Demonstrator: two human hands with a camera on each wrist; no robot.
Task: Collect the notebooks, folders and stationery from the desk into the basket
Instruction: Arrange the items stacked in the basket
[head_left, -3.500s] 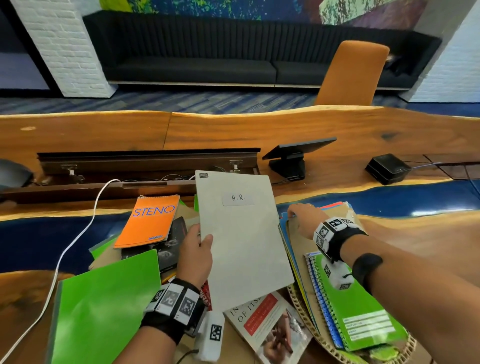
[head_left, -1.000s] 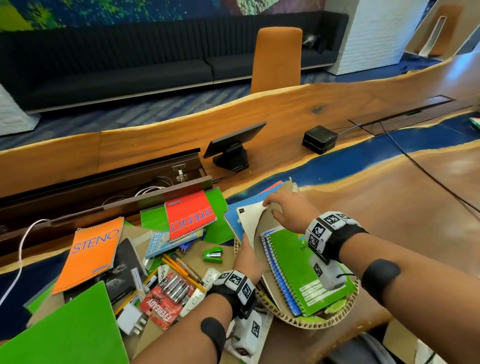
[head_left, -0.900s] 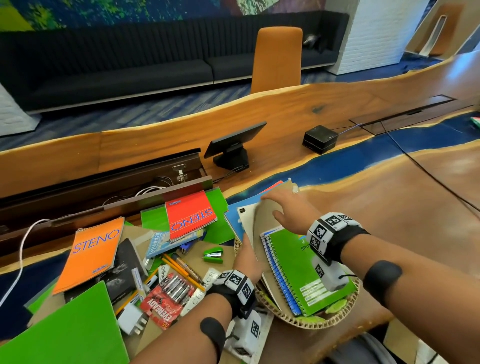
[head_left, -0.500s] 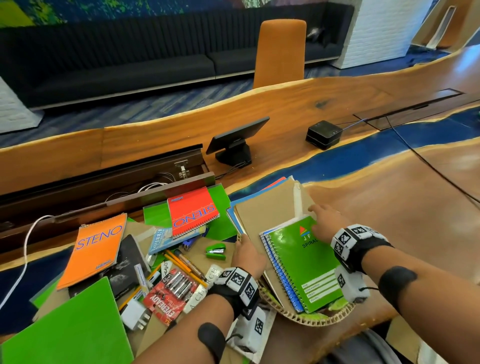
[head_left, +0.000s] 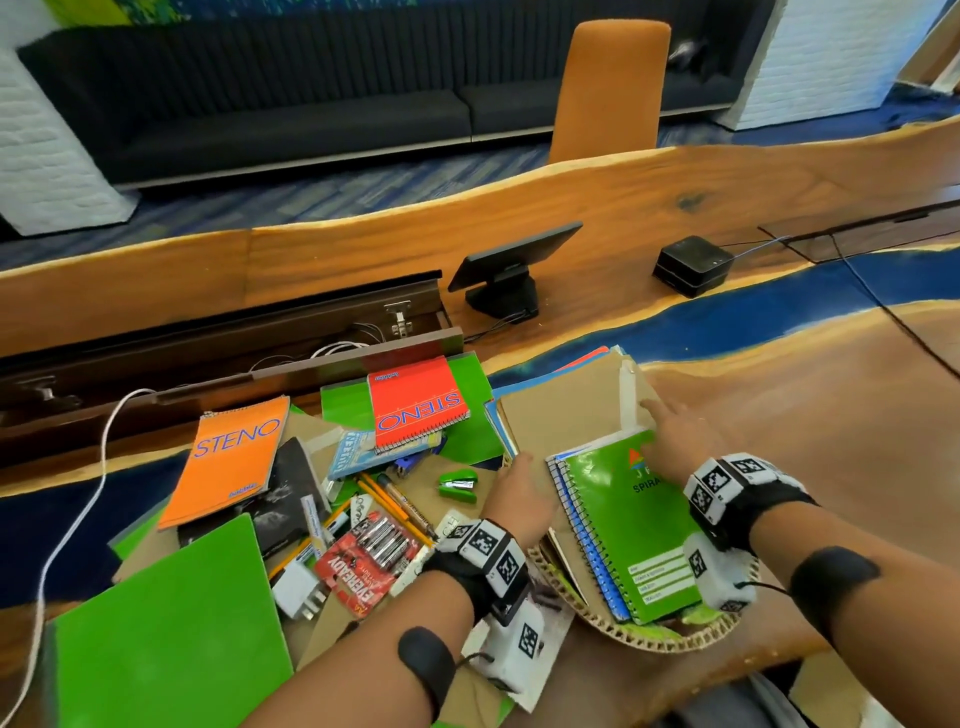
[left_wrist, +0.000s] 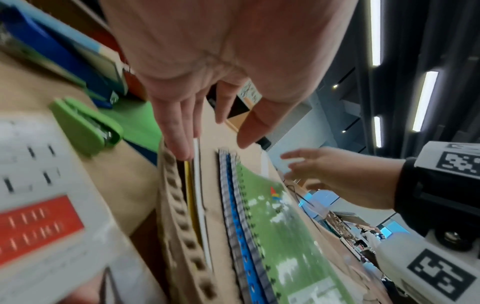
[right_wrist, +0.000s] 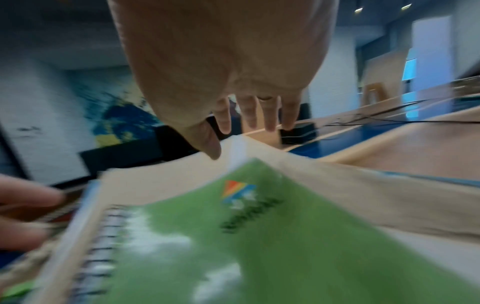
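Both hands with fingers straight and holding nothing, left hand (head_left: 519, 499) at the wicker basket (head_left: 670, 636) rim, right hand (head_left: 675, 441) resting on the brown folder (head_left: 561, 415) above the green spiral notebook (head_left: 628, 525) in the basket, green stapler (head_left: 458, 486) just left of the left hand, red STENO pad (head_left: 415, 408) beyond on the surface (head_left: 831, 415).

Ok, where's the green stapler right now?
In the head view the green stapler lies on the desk left of the basket, just beyond the left hand and right of the pencils.
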